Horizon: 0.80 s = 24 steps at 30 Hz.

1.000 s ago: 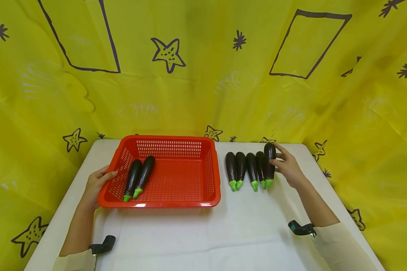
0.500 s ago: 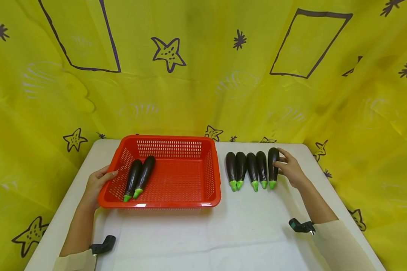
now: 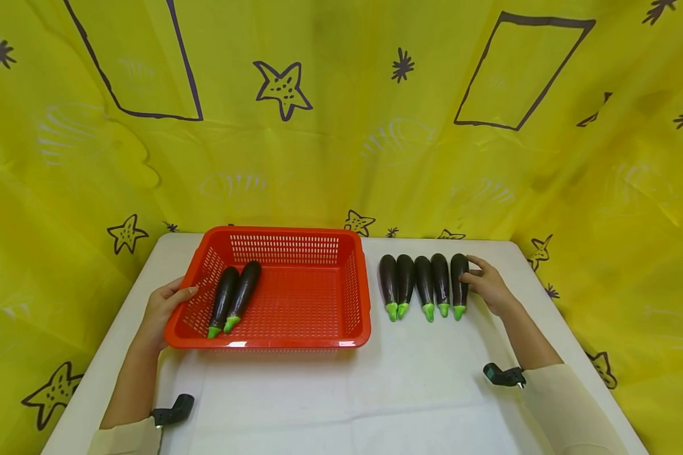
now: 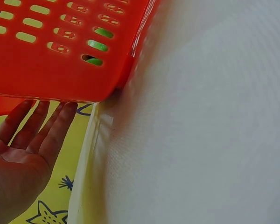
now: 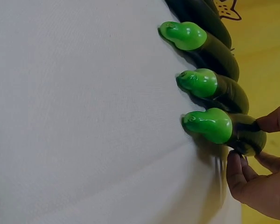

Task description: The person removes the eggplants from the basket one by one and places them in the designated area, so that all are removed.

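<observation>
A red plastic basket (image 3: 296, 303) stands left of the middle of the table, with two dark eggplants (image 3: 243, 294) lying side by side at its left end. My left hand (image 3: 162, 309) grips the basket's left side, thumb over the rim and fingers against the outside, as the left wrist view shows. To the basket's right lies a row of several eggplants (image 3: 389, 284), their green stem ends toward me. Around the rightmost eggplant (image 3: 460, 291) my right hand (image 3: 487, 287) has its thumb and fingers, pinching it from both sides; in the right wrist view its green tip (image 5: 210, 125) points away from the fingers.
A white cloth covers the table (image 3: 341, 398). Close behind its back edge hangs a yellow curtain (image 3: 341, 170) with drawn starfish, which also closes in both sides. Each wrist wears a black camera, such as the right one (image 3: 503, 376).
My right hand has shifted the rightmost eggplant slightly right and down onto the table, apart from its neighbour and in line with the row. My left hand and the basket stay put.
</observation>
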Motion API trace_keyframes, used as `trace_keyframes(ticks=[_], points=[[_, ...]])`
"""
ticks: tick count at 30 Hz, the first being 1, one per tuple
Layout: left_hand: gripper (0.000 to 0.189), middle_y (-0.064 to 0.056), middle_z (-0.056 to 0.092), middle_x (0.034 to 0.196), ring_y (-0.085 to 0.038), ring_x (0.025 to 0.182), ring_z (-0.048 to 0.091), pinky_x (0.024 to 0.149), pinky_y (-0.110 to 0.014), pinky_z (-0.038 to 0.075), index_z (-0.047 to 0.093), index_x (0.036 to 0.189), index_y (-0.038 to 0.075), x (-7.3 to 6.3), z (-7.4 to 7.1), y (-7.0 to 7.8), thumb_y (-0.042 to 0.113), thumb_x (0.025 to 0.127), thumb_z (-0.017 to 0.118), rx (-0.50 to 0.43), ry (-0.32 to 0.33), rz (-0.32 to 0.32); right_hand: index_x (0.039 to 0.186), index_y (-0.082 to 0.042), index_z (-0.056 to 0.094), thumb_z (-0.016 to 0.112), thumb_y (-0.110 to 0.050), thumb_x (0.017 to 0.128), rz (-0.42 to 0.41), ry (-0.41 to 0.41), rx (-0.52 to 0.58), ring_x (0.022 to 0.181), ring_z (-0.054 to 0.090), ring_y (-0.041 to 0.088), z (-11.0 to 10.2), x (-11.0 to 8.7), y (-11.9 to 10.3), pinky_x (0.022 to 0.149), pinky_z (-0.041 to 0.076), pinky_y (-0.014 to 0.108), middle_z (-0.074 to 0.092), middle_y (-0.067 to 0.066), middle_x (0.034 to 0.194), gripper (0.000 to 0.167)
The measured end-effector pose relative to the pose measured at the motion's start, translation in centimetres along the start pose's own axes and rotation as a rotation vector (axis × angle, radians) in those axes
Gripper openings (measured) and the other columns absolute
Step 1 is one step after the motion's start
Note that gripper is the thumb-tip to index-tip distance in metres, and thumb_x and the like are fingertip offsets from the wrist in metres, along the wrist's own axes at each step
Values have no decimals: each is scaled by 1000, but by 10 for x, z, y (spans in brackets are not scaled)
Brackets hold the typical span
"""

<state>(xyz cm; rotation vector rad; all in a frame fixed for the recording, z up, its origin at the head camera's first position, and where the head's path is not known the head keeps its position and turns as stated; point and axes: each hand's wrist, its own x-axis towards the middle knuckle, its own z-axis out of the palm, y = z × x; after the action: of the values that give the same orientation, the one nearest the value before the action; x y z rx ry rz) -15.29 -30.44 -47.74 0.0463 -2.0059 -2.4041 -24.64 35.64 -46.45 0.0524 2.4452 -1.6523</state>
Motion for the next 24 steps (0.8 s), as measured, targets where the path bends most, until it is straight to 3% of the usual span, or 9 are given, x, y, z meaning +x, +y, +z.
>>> trace_keyframes(ticks=[8,16,24], points=[[27,6,74,111,-14,94,75,76,-31,63,68,132,17,-1,1,1,11,108,56,5,-4,-6,157,18,17,52,3,103,-1,20,2,88,60,1,2,4,8,78,54,18,37,50,144,66],[33,5,74,111,-14,94,75,77,-31,63,61,141,6,0,1,0,10,109,55,23,-5,15,158,15,20,51,2,104,-8,55,-55,92,56,6,4,1,5,78,52,15,40,46,144,63],[30,5,74,111,-14,93,75,76,-31,63,65,137,11,-1,1,1,11,109,55,19,-8,10,161,11,20,48,4,106,-3,78,-79,92,59,11,5,1,6,75,54,18,44,46,139,62]])
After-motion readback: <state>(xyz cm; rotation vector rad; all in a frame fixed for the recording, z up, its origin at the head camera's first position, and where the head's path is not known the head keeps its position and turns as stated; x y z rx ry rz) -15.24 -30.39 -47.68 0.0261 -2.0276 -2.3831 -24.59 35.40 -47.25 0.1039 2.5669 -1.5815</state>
